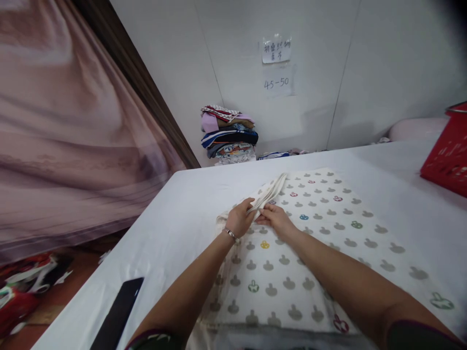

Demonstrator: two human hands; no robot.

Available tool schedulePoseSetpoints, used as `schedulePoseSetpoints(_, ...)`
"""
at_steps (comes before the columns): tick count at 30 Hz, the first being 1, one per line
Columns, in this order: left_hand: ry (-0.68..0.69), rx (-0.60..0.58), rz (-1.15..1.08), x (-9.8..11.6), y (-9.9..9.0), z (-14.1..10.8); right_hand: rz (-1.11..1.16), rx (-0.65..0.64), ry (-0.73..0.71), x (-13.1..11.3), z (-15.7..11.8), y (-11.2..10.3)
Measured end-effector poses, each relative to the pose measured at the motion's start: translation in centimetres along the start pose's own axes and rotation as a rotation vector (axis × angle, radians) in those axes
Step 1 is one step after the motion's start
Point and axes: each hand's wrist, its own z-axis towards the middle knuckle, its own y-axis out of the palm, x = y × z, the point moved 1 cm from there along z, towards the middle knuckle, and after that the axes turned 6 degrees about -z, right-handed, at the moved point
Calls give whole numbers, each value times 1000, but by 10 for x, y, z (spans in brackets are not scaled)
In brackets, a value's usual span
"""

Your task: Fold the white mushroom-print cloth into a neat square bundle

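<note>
A white cloth (288, 262) with grey and coloured mushroom prints lies spread on the white table, its left edge gathered in layered folds. My left hand (241, 218), with a bracelet at the wrist, is closed around those folds near the cloth's upper left part. Just to its right, my right hand (275, 219) pinches the edge of the same folds, fingertips pointing left. The folded edge rises a little off the surface and runs up and to the right beyond both hands.
Folded clothes (229, 133) are stacked beyond the table's (164, 218) far edge. A red basket (448, 150) stands at the right. A dark flat object (118, 311) lies at the front left. A pink curtain (73, 121) hangs at the left.
</note>
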Motion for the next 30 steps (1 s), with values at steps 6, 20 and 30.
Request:
schedulePoseSetpoints(6, 93, 109, 129, -3, -4, 0, -2, 54, 9, 1, 1, 1)
schedulePoseSetpoints(20, 393, 141, 166, 2, 10, -20, 10, 66, 0, 3, 2, -1)
schedulePoseSetpoints(30, 320, 153, 214, -3, 16, -22, -30, -7, -18, -3, -3, 1)
